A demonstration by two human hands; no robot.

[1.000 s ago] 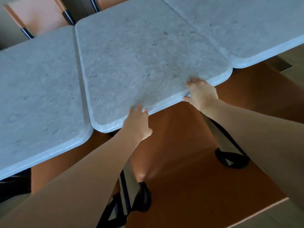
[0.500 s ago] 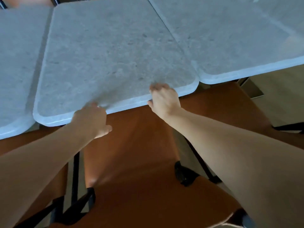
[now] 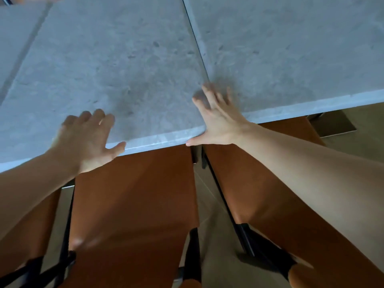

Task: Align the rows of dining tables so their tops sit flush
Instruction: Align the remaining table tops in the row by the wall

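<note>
Three grey stone-look table tops stand side by side. The middle table fills the centre, the right table meets it along a thin dark seam, and a left table shows at the far left. My left hand lies flat on the middle top near its front edge, fingers straight, thumb over the rim. My right hand lies spread across the front end of the seam, fingers on both tops, thumb along the middle table's edge.
Two brown leather chairs with black frames stand under the front edge: one below the middle table, one below my right forearm. Part of a third chair shows at lower left. A metal table base stands on the tan floor at right.
Both hands have let go of the middle table's front edge and now lie flat on top. The right hand has moved onto the seam. The view has shifted right and closer.
</note>
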